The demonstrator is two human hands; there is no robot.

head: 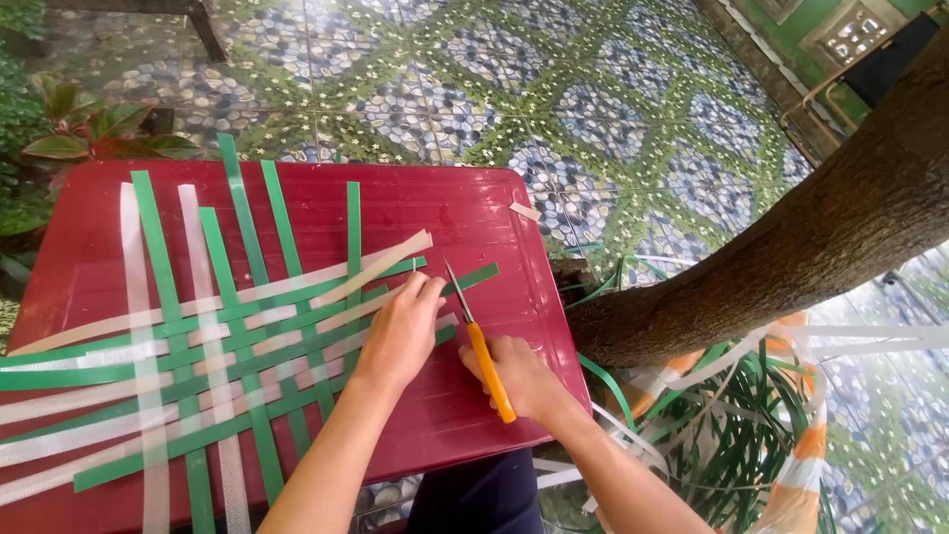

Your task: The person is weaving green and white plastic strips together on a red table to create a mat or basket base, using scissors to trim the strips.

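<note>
Two hands work at the right edge of a half-woven mat of green and white plastic strips [217, 346] that lies flat on a red plastic table [435, 208]. One, the left hand [400, 331], presses down on the strip ends at the mat's right side, fingers closed over a green strip [473, 279] and a pale one beside it, pinning them to the tabletop. The right hand [524, 381] is wrapped shut round the orange handle of a pair of scissors [473, 331], whose blades point up and away, tips parted a little and lying just beside the green strip's free end. I judge the step in hand to be trimming the loose ends at this edge; the next move calls for setting the strip squarely between the blades while the left hand keeps it flat. A tree trunk [791, 247] leans in at the right, with spare strips [692, 396] heaped at its foot on a patterned tile floor [554, 89]
</note>
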